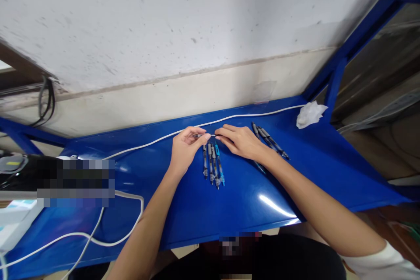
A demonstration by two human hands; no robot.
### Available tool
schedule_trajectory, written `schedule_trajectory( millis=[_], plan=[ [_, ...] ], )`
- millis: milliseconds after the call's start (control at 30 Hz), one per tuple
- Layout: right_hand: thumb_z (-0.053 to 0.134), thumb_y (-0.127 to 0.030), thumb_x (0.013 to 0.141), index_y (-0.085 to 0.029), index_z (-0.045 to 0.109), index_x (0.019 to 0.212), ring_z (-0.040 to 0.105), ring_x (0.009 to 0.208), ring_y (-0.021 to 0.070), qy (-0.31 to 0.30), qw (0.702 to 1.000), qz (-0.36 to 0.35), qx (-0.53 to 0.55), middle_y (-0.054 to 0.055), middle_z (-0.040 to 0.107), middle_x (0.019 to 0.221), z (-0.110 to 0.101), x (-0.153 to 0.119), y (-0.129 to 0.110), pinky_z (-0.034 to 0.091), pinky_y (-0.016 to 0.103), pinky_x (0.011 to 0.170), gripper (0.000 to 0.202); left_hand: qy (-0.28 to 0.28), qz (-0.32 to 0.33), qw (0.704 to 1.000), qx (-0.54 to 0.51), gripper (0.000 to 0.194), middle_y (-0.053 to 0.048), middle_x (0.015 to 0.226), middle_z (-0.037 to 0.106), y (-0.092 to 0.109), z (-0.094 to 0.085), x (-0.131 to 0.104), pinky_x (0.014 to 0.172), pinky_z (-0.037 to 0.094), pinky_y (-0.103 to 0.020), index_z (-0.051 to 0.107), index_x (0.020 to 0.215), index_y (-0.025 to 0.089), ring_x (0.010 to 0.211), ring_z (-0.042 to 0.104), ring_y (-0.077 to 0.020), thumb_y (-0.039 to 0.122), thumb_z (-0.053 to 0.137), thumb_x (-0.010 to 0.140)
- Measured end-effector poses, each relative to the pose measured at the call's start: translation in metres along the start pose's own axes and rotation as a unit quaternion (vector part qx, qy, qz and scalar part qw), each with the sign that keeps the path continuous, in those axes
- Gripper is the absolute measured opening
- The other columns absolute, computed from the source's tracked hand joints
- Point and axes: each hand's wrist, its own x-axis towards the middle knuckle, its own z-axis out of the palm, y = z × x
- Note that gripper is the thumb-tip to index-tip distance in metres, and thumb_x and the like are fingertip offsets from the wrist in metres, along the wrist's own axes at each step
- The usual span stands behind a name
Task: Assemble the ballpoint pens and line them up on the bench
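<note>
Above the blue tabletop, my left hand (pixel 187 143) is closed on a pen (pixel 198 135) with a grey part showing between the fingers. My right hand (pixel 241 141) pinches the far end of a thin dark piece (pixel 213 135) that runs between both hands in line with the pen; whether the two are joined I cannot tell. Just below the hands lie several grey-and-black pens (pixel 211 164) side by side, with a blue pen (pixel 219 164) at their right. Beyond my right wrist rest several dark pens (pixel 271 140). Another bluish pen (pixel 260 166) is partly hidden by my right forearm.
A white cable (pixel 226 117) crosses the back of the blue table (pixel 197 214) toward a crumpled white wrap (pixel 311 114). More white cable (pixel 108 243) loops at the left, beside a black device (pixel 19 170). A stained wall (pixel 183 22) stands behind; blue frame posts (pixel 336 83) rise at right.
</note>
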Motion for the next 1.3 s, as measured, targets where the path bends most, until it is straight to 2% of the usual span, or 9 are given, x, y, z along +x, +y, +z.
schedule_trajectory(
  millis=[100, 167, 367, 567, 800, 1000, 1167, 1300],
  plan=[
    [0.045, -0.037, 0.118, -0.022, 0.071, 0.129, 0.066, 0.086, 0.0177, -0.002, 1.0, -0.005, 0.0, 0.007, 0.073, 0.108, 0.001, 0.0, 0.0, 0.041, 0.028, 0.07, 0.032, -0.057, -0.013, 0.998, 0.001, 0.037, -0.006, 0.1, 0.081, -0.001, 0.002, -0.002, 0.085, 0.063, -0.034, 0.082, 0.106, 0.02, 0.088, 0.076, -0.0201, 0.038, 0.096, 0.077],
    [0.045, -0.037, 0.118, -0.022, 0.071, 0.127, 0.064, 0.085, 0.0172, -0.002, 1.0, -0.01, -0.002, 0.007, 0.071, 0.106, 0.001, 0.0, 0.001, 0.04, 0.028, 0.069, 0.032, -0.07, -0.012, 0.997, 0.012, 0.034, -0.007, 0.101, 0.081, -0.002, 0.002, -0.003, 0.086, 0.063, -0.035, 0.083, 0.105, 0.02, 0.09, 0.077, -0.0211, 0.039, 0.094, 0.08],
    [0.042, -0.04, 0.118, -0.022, 0.071, 0.128, 0.062, 0.084, 0.0178, 0.016, 1.0, -0.009, -0.018, 0.007, 0.068, 0.104, 0.0, -0.001, 0.005, 0.037, 0.029, 0.067, 0.035, -0.044, -0.013, 0.999, 0.025, 0.028, -0.005, 0.088, 0.079, 0.0, -0.002, -0.002, 0.073, 0.06, -0.03, 0.084, 0.103, 0.02, 0.077, 0.073, -0.0181, 0.041, 0.09, 0.085],
    [0.042, -0.04, 0.118, -0.023, 0.071, 0.126, 0.061, 0.085, 0.0186, 0.031, 0.999, -0.013, -0.036, 0.007, 0.068, 0.104, 0.0, -0.001, 0.008, 0.037, 0.03, 0.067, 0.036, -0.039, -0.011, 0.999, 0.006, 0.026, -0.005, 0.082, 0.078, 0.003, -0.005, 0.0, 0.072, 0.061, -0.032, 0.083, 0.1, 0.02, 0.076, 0.074, -0.0197, 0.039, 0.09, 0.085],
    [0.044, -0.039, 0.118, -0.022, 0.066, 0.129, 0.064, 0.086, 0.0181, 0.016, 1.0, -0.025, -0.004, 0.008, 0.07, 0.109, 0.004, -0.002, 0.001, 0.039, 0.03, 0.069, 0.03, -0.074, -0.021, 0.996, 0.04, 0.028, -0.008, 0.097, 0.084, 0.004, -0.002, -0.003, 0.083, 0.063, -0.035, 0.086, 0.098, 0.021, 0.088, 0.078, -0.0235, 0.04, 0.094, 0.079],
    [0.05, -0.036, 0.112, -0.02, 0.057, 0.113, 0.063, 0.08, 0.0186, 0.01, 0.999, 0.018, 0.045, 0.006, 0.071, 0.1, 0.01, -0.002, -0.002, 0.04, 0.031, 0.069, 0.017, -0.103, -0.02, 0.993, 0.059, 0.029, -0.009, 0.104, 0.085, -0.001, -0.001, -0.003, 0.083, 0.063, -0.036, 0.088, 0.104, 0.022, 0.093, 0.079, -0.026, 0.042, 0.091, 0.084],
    [0.05, -0.033, 0.112, -0.021, 0.057, 0.11, 0.059, 0.078, 0.0171, 0.011, 0.999, -0.003, 0.038, 0.007, 0.068, 0.102, 0.008, -0.002, -0.003, 0.04, 0.031, 0.069, 0.015, -0.101, -0.004, 0.992, 0.08, 0.029, -0.009, 0.106, 0.085, -0.004, -0.002, -0.003, 0.084, 0.063, -0.036, 0.088, 0.106, 0.023, 0.095, 0.079, -0.0265, 0.044, 0.089, 0.086],
    [0.044, -0.035, 0.116, -0.02, 0.063, 0.113, 0.058, 0.08, 0.0181, 0.015, 0.999, -0.027, 0.011, 0.008, 0.067, 0.103, 0.004, -0.001, -0.003, 0.039, 0.032, 0.07, 0.024, -0.083, 0.005, 0.993, 0.085, 0.026, -0.008, 0.102, 0.085, -0.003, -0.003, -0.003, 0.081, 0.063, -0.035, 0.088, 0.102, 0.023, 0.091, 0.079, -0.0257, 0.043, 0.09, 0.085]
  ],
)
